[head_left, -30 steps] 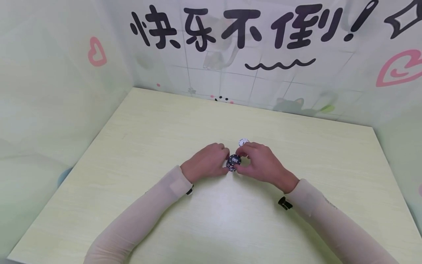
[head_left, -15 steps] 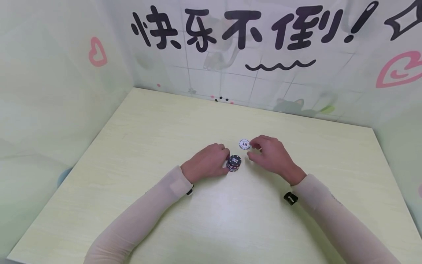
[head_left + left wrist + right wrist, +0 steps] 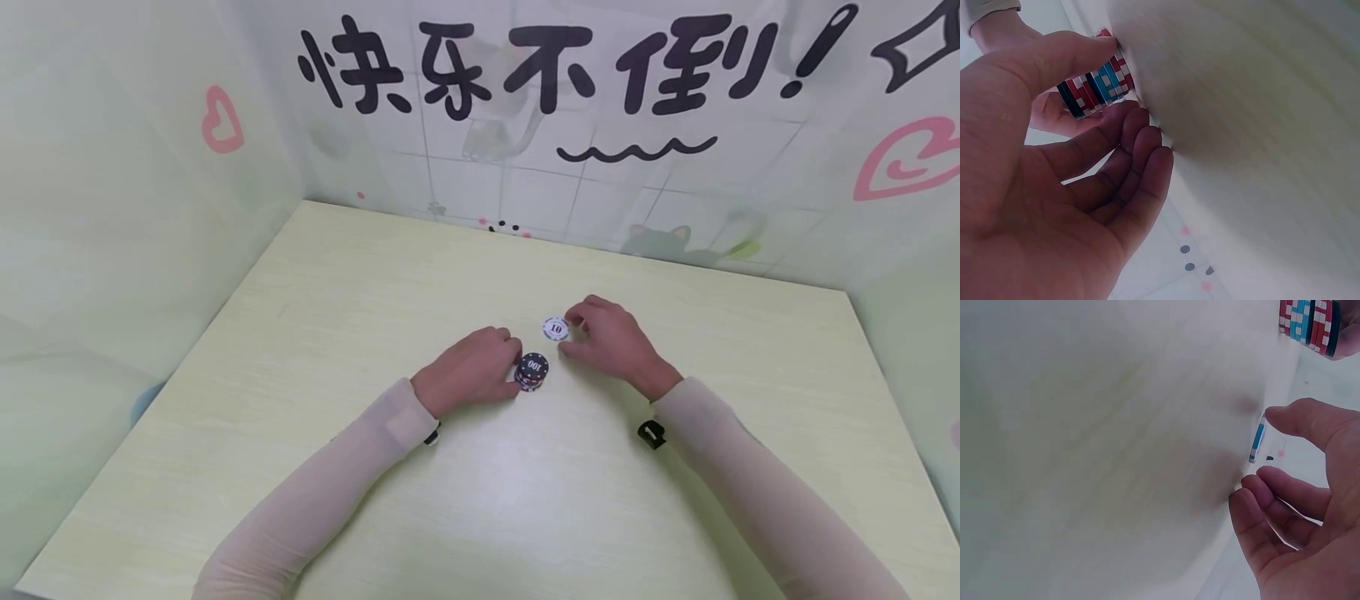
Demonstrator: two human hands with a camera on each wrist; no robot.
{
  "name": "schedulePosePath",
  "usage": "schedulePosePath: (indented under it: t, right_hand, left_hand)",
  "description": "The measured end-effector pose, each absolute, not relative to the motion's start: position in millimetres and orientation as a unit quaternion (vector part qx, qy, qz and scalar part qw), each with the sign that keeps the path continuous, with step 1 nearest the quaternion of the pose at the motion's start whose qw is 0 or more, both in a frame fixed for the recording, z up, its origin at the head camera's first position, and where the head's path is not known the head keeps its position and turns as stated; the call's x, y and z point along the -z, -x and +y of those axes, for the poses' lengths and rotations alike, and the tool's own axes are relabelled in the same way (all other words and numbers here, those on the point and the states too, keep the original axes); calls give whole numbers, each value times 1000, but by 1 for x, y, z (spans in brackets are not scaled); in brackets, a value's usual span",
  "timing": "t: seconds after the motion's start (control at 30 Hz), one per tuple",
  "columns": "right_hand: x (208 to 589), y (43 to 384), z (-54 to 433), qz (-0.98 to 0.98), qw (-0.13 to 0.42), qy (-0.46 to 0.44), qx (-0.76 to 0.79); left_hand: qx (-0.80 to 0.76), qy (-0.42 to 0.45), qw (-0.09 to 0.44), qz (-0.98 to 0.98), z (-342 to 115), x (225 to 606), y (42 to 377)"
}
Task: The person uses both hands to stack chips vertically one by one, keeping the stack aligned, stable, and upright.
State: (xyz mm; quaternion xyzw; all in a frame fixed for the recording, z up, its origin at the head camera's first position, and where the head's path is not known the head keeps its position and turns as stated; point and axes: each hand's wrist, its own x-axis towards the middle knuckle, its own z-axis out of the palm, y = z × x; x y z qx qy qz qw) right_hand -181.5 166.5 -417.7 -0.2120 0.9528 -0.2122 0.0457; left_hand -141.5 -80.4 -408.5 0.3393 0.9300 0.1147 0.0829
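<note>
A short stack of poker chips [image 3: 533, 369], a black chip marked 100 on top, stands mid-table. My left hand [image 3: 471, 371] curls its thumb and index finger around the stack's left side. The left wrist view shows the stack's red, blue and black edges [image 3: 1094, 87] between them. Just behind the stack, a white poker chip [image 3: 556, 328] marked 10 lies flat on the table. At its right edge is my right hand [image 3: 613, 342], thumb and fingers apart. In the right wrist view the white chip [image 3: 1259, 439] shows edge-on between thumb and fingertips, not pinched.
Both hands work over a pale wooden table [image 3: 360, 283]. A printed fabric wall [image 3: 480, 183] with large black characters rises along its back edge, and further fabric walls stand left and right. Something blue [image 3: 145, 402] peeks out past the left table edge.
My right hand has let go of the black chip at the top of the stack and moved back and right to the white chip. My left hand has stayed put.
</note>
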Motion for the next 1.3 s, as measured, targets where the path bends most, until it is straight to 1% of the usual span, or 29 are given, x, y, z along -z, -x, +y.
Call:
schedulePosePath:
  t: [0.27,0.5,0.97,1.13,1.3]
  right_hand:
    - [419,191,162,956,62,205,201]
    - [415,192,159,954,78,191,215]
    - [421,192,156,955,66,217,189]
    - [423,189,160,953,57,226,191]
    - [422,183,165,951,59,232,198]
  left_hand:
    - [-117,-340,80,930,-80,408,141]
    - [-113,-339,82,930,-80,407,141]
    - [-117,-339,82,930,-80,408,141]
    - [-118,-338,82,930,-80,408,141]
    - [-123,-335,86,930,-80,407,141]
